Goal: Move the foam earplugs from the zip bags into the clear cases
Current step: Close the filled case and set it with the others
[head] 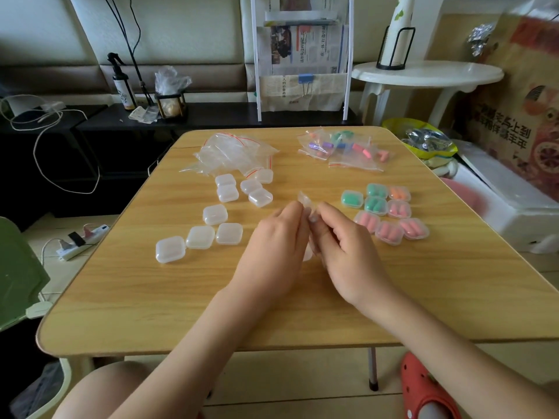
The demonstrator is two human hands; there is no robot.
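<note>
Left hand (272, 246) and right hand (344, 246) together pinch a clear zip bag (306, 204) above tabletop (423, 297); empty cases (214, 214) left, filled cases (390, 210) right.

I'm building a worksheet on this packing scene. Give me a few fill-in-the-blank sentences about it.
1. The filled cases lie to the ____ of the hands.
2. Both hands, left and right, hold one clear ____.
3. The empty zip bags have ____ seal strips.
4. The empty cases lie on a ____ table.

Missing words: right; zip bag; red; wooden
</note>
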